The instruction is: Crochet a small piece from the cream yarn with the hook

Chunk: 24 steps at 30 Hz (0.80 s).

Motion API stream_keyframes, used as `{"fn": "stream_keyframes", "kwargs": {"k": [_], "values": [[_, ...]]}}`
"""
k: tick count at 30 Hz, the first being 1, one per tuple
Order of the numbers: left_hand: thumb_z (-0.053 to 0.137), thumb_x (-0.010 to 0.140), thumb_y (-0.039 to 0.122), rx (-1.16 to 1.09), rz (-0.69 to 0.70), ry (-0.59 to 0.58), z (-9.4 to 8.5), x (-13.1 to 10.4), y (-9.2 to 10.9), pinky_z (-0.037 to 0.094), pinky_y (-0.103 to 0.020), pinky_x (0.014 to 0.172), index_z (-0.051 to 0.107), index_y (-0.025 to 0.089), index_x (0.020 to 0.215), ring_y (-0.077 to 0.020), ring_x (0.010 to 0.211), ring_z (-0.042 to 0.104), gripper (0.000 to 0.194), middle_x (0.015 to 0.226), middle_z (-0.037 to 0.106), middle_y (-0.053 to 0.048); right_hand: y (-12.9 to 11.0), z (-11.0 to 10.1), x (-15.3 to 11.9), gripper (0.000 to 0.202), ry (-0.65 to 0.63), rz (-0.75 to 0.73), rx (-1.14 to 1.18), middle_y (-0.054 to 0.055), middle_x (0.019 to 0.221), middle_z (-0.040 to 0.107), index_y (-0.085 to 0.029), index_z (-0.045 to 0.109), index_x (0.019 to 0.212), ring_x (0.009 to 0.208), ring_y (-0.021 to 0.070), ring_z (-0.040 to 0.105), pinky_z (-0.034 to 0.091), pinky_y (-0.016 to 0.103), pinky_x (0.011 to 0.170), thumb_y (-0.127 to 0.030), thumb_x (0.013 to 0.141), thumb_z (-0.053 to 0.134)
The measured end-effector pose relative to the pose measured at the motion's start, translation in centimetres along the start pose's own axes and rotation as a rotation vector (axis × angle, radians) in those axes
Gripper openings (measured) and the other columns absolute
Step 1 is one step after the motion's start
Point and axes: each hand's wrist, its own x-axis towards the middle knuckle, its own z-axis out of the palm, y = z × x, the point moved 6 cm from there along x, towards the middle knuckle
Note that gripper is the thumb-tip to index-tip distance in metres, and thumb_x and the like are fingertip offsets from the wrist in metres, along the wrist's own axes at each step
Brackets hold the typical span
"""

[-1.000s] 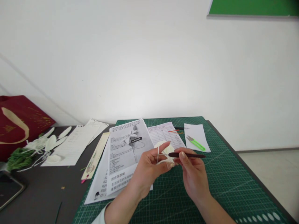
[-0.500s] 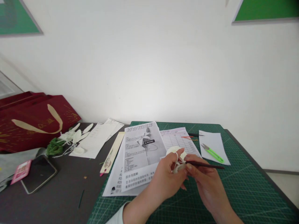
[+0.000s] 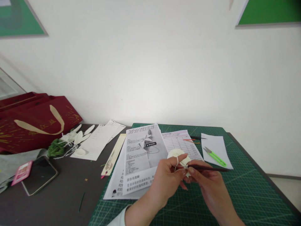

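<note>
My right hand [image 3: 208, 180] is closed around a dark, slender crochet hook [image 3: 209, 168], its tip pointing left at the yarn. My left hand [image 3: 168, 179] pinches a small white crochet piece, and white yarn loops over its raised index finger. Both hands meet above the green cutting mat [image 3: 249, 188], fingertips nearly touching. A white yarn ball [image 3: 175, 153] shows just behind the left fingers. The exact stitch at the hook's tip is too small to make out.
Printed sheets [image 3: 143, 153] lie left of my hands. Green snips [image 3: 215, 156] rest on white paper [image 3: 217, 142] at the right. Further left are white crocheted petals [image 3: 80, 138], green yarn [image 3: 56, 147], a phone [image 3: 39, 175] and a red bag [image 3: 39, 119].
The left index finger has lifted slightly and the white piece between the hands has turned, showing less. The hook has shifted a little right and down.
</note>
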Motion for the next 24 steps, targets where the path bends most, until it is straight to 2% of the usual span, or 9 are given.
{"fn": "stream_keyframes", "kwargs": {"k": [4, 8, 13, 18, 24], "values": [[0.072, 0.063, 0.028, 0.054, 0.008, -0.003, -0.2, -0.3, 0.5, 0.036, -0.021, 0.039, 0.067, 0.01, 0.117, -0.011, 0.047, 0.049, 0.057, 0.056, 0.059, 0.002, -0.2, -0.1, 0.1, 0.019, 0.026, -0.04, -0.028, 0.002, 0.064, 0.07, -0.018, 0.075, 0.081, 0.048, 0.0123, 0.059, 0.051, 0.023, 0.043, -0.024, 0.065, 0.083], [0.077, 0.06, 0.023, 0.13, 0.011, -0.101, -0.3, -0.9, 1.7, 0.027, -0.021, 0.044, 0.072, 0.014, 0.111, -0.0071, 0.044, 0.035, 0.052, 0.048, 0.048, 0.008, -0.3, -0.1, 0.2, 0.019, -0.008, -0.004, 0.023, 0.002, 0.06, 0.069, -0.018, 0.076, 0.073, 0.04, 0.0098, 0.054, 0.047, 0.021, 0.035, -0.024, 0.058, 0.086], [0.078, 0.057, 0.019, 0.206, 0.019, -0.179, -0.6, -1.1, 2.2, 0.029, -0.023, 0.051, 0.077, 0.015, 0.101, -0.0094, 0.052, 0.034, 0.045, 0.05, 0.043, 0.007, -0.6, 0.1, -0.1, 0.019, -0.053, 0.023, 0.035, 0.002, 0.059, 0.069, -0.017, 0.076, 0.07, 0.039, 0.009, 0.055, 0.047, 0.019, 0.034, -0.023, 0.056, 0.087], [0.074, 0.06, 0.018, 0.29, 0.044, -0.184, -0.9, -1.0, 2.2, 0.028, -0.024, 0.051, 0.076, 0.017, 0.105, -0.0106, 0.051, 0.034, 0.045, 0.051, 0.049, 0.005, -0.6, 0.0, -0.2, 0.018, -0.029, -0.003, 0.021, 0.002, 0.057, 0.068, -0.017, 0.076, 0.069, 0.038, 0.0095, 0.055, 0.047, 0.019, 0.034, -0.022, 0.055, 0.087], [0.071, 0.065, 0.019, 0.348, 0.086, -0.162, -0.6, -0.9, 2.3, 0.038, -0.027, 0.06, 0.071, 0.018, 0.114, -0.0137, 0.06, 0.045, 0.049, 0.068, 0.063, -0.001, -1.0, -0.6, -0.2, 0.016, 0.004, -0.059, -0.041, 0.003, 0.063, 0.07, -0.018, 0.077, 0.071, 0.041, 0.0119, 0.057, 0.05, 0.023, 0.036, -0.02, 0.058, 0.085]]}}
